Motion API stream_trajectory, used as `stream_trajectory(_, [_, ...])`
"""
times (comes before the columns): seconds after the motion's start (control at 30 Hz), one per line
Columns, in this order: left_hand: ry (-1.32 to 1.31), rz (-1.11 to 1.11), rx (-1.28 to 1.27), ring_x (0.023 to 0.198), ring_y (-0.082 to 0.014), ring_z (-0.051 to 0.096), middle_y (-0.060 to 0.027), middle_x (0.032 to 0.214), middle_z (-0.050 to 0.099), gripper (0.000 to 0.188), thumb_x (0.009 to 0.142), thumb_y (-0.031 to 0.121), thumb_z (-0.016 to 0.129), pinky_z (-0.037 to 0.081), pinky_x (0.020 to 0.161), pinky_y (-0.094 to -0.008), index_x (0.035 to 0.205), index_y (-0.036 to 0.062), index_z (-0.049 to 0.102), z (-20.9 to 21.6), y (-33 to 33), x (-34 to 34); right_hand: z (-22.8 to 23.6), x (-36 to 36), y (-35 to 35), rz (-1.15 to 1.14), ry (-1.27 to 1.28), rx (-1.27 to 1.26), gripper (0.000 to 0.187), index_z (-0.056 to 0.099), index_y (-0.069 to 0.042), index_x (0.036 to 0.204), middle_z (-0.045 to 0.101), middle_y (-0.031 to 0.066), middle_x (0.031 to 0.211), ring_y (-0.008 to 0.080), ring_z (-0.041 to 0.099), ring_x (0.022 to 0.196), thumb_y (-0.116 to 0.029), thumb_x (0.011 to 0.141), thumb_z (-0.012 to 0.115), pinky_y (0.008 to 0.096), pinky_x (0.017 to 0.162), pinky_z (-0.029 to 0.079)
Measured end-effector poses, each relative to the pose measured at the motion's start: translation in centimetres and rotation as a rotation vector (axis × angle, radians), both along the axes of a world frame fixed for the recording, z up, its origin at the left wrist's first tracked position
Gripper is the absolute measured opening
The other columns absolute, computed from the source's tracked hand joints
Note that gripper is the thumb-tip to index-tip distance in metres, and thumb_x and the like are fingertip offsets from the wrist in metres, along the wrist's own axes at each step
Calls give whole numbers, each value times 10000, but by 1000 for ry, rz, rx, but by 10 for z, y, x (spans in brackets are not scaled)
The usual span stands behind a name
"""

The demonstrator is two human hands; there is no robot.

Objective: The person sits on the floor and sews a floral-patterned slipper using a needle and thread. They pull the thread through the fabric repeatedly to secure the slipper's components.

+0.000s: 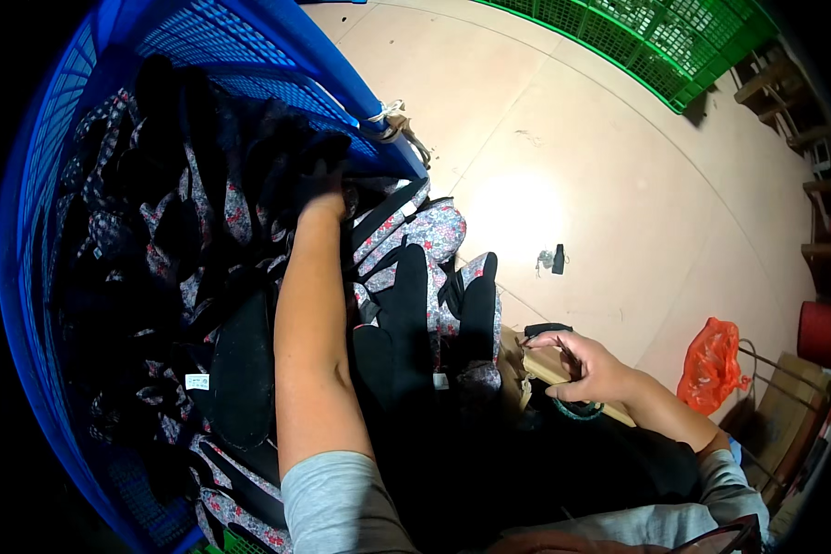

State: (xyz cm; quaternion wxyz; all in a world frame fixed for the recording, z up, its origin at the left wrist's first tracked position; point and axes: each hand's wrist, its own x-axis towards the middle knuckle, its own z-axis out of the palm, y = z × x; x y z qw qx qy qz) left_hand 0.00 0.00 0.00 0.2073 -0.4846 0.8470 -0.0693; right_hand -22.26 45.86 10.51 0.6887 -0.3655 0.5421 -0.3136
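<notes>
My left hand (323, 182) reaches deep among a heap of cloth slippers (235, 208) in a blue plastic crate (282, 37). The slippers have black soles and grey floral fabric with red spots. Deep shadow hides its fingers, so what they hold does not show. On the right, my right hand (596, 371) hovers at a pale wooden piece (547, 367), its thumb and fingers apart. A dark green ring-shaped thing (577, 408) lies just below the thumb. Between my arms, more slippers (406, 286) stand with their black soles showing.
A green plastic crate (656, 46) sits on the pale tiled floor at the far right. A small black object (559, 259) lies on the floor. To the right hang a red plastic bag (711, 365) and, beside it, a cardboard sheet (785, 406). Cord (397, 120) is tied round the blue crate's corner.
</notes>
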Motion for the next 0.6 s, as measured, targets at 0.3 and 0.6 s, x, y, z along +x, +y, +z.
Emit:
stream_trajectory(0.3, [146,-44,16,1276,-398,509,-139,1463,444,521,950,159,511,421,1069,-509,1429,356,462,-19,3,7,-4,-6,7,-25,23,-66,681,488,-111,1388,579,31,1247,98,575,944,-82,779,792,256,785,489])
stream_trajectory(0.6, [154,-77,-80,1229,-368,564,-110,1445,505,700,776,331,799,476,1006,-469,1409,293,502,47,29,23,-9,-8,7,5,74,-95,695,488,-88,1389,631,38,1178,90,559,825,-162,774,804,249,703,477])
